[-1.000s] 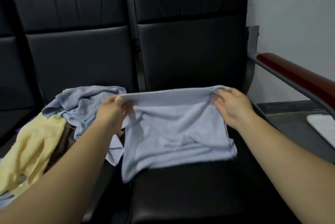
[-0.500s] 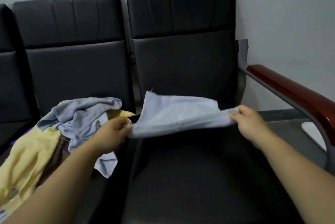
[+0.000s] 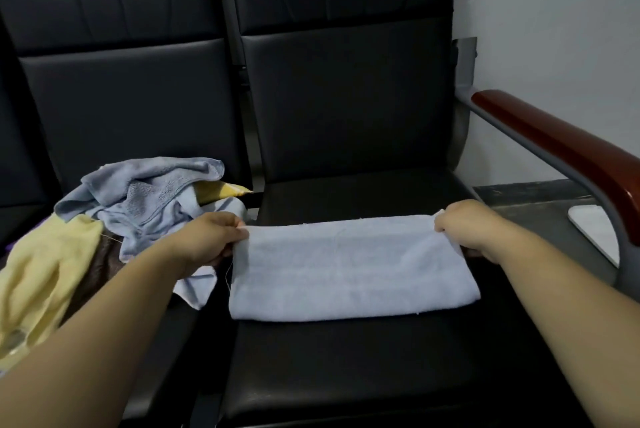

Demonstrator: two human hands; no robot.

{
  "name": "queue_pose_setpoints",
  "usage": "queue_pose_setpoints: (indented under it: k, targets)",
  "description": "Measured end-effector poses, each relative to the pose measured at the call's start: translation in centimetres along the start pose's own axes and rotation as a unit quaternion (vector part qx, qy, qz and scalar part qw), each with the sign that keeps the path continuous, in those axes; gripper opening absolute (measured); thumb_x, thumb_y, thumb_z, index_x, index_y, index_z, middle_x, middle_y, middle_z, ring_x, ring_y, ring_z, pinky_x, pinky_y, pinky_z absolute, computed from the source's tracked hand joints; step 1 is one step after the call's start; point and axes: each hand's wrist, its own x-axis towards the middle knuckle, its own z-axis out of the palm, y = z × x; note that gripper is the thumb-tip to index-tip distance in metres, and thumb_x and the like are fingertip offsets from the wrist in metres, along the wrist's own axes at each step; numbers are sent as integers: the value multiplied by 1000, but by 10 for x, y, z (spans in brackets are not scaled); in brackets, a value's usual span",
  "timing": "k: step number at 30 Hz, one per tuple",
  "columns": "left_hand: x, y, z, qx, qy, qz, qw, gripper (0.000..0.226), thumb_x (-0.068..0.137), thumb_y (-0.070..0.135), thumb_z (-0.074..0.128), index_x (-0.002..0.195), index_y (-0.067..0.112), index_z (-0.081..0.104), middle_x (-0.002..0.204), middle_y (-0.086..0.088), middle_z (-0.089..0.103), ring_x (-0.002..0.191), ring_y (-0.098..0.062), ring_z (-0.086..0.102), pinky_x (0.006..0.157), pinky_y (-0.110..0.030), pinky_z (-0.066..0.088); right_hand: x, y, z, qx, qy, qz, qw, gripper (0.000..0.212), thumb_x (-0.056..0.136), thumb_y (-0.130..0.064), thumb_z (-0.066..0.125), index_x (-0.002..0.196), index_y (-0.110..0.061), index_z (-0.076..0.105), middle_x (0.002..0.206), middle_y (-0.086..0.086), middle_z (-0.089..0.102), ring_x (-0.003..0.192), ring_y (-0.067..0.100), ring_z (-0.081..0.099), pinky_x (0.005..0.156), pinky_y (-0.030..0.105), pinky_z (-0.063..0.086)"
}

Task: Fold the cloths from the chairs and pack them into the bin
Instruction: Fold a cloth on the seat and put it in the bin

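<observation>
Got my blue towel [image 3: 349, 271] down onto the chair seat [image 3: 346, 375], fold done I'd say — left grip [image 3: 211, 237] and right grip [image 3: 464, 223] each pinched a far corner.

A pale blue terry cloth [image 3: 349, 271], folded to a flat wide rectangle, lies on the seat of the black leather chair [image 3: 346, 375] at centre frame. On the neighbouring chair [image 3: 114, 108] at left, a crumpled blue towel [image 3: 152, 195] and a pale yellow cloth [image 3: 45, 271] lie heaped.
</observation>
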Motion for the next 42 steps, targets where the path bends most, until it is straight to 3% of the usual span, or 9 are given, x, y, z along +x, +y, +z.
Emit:
queue_pose_setpoints:
  k: [8,14,23,28,31,34,36,39,42]
  targets:
    - [41,-5,30,92,155,66,981,24,98,24,61,77,13,57,62,0,52,60,-19,48,56,-32,35,31,4,14,-34,90,-84,992,25,105,-19,47,81,-17,47,88,3,54,73,18,49,55,31,32]
    - [61,-16,54,145,184,70,970,20,102,25,53,87,12,56,79,-4,60,78,-21,55,65,-36,34,57,6,31,-90,116,-81,986,18,109,-26,41,111,-15,56,99,7,61,80,19,57,57,32,39]
    - [77,-28,69,203,243,68,946,17,101,29,55,98,12,53,83,-6,58,82,-30,54,73,-37,36,58,9,32,-132,129,-74,980,17,104,-32,56,103,-15,57,91,5,61,75,20,58,57,32,42]
    - [60,-17,68,263,268,104,921,27,89,36,60,100,14,48,97,-11,56,94,-36,56,73,-42,43,44,11,28,-132,153,-128,971,31,100,-42,62,121,-22,53,117,4,54,92,20,57,69,33,47]
    - [42,3,85,292,233,130,918,34,92,38,62,117,19,51,117,-6,54,108,-30,54,87,-43,47,33,8,29,-135,134,-199,961,23,98,-32,64,120,-28,57,124,0,50,101,18,54,78,32,50]
    - [18,21,114,275,79,178,941,26,96,37,55,118,28,46,105,8,58,88,-14,60,76,-34,46,17,2,33,-174,45,-229,957,19,100,-26,58,118,-31,60,119,-5,51,96,14,56,86,33,55]
    - [6,26,133,332,-4,216,918,20,100,42,47,113,27,47,99,10,59,86,-13,59,78,-33,47,10,-1,34,-233,4,-221,947,19,101,-25,54,118,-30,61,116,-5,53,94,15,58,86,34,57]
    - [4,28,145,452,0,236,860,31,99,52,35,104,25,50,108,5,53,101,-22,52,88,-41,45,-1,-6,34,-298,-1,-194,935,17,100,-19,50,109,-20,65,106,1,61,88,19,61,75,32,56]
    - [15,29,139,487,37,170,856,44,94,58,28,117,30,52,128,5,50,118,-23,46,93,-45,40,-25,-16,40,-343,-43,-195,918,15,92,-18,53,92,-16,68,90,3,66,76,21,63,59,32,51]
